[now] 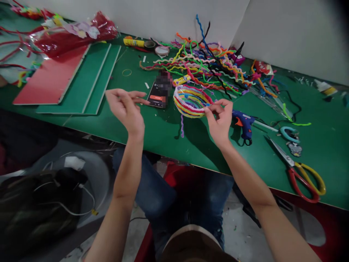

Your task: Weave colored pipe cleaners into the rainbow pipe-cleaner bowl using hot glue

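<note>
A small bowl woven from coloured pipe cleaners (191, 100) is held just above the green table (152, 127), with a purple strand dangling beneath it. My right hand (220, 119) pinches the bowl's near right rim, fingers closed on it. My left hand (127, 107) hovers to the left of the bowl, apart from it, fingers loosely spread and holding nothing. Just beyond its fingertips lies a phone (159, 95) with a lit screen.
A heap of loose pipe cleaners (207, 62) lies behind the bowl. To the right are a blue glue gun (243, 123) and red-and-yellow scissors (300, 171). Red and green boards (71, 78) are stacked at left, with a glue stick (133, 42) and tape rolls (155, 47) near the wall.
</note>
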### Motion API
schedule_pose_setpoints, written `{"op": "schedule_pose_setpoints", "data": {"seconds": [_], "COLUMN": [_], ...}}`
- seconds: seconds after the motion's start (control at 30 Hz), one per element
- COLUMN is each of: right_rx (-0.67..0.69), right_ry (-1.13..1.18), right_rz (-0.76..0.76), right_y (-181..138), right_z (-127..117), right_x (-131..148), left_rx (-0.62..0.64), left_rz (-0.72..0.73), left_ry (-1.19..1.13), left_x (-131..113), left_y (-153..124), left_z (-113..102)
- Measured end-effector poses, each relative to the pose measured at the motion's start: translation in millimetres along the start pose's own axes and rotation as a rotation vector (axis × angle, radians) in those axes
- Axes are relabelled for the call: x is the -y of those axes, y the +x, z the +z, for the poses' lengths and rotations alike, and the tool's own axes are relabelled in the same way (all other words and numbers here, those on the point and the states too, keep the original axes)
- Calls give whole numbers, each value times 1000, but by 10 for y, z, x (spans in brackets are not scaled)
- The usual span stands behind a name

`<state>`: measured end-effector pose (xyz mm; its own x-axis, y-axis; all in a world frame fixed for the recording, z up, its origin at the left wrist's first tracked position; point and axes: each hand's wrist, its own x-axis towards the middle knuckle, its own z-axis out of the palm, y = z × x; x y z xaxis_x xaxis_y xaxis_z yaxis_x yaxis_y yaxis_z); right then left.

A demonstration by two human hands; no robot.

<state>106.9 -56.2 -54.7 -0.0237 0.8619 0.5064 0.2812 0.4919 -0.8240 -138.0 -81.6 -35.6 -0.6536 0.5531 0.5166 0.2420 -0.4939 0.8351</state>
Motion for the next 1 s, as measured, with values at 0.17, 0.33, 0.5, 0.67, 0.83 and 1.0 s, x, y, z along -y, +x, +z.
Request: {"op": "schedule_pose_setpoints", "data": {"seconds": [0.17,0.33,0.5,0.67,0.83,1.0], "right_rx": [-14,4,11,51,110,55], "right_ry": [6,-108,-126,-156,-231,-433], "right_rz": [7,-8,-43,-198,-309,-225], "right_y": [0,-32,-106,-192,-151,-195], "right_z": [0,21,66,128,114,-356], "right_x": [-21,-1,59,105,130,297], "left_rx": [-260,395,591,688,646,725], "left_rz": [65,191,528,589,543,415], "left_ry": [99,387,635,643,624,529], "left_x": [86,2,-235,-216,-177,-266], "left_y": [191,-298,-659,-814,-812,-657], "left_z": [-251,16,216,343,427,544]}}
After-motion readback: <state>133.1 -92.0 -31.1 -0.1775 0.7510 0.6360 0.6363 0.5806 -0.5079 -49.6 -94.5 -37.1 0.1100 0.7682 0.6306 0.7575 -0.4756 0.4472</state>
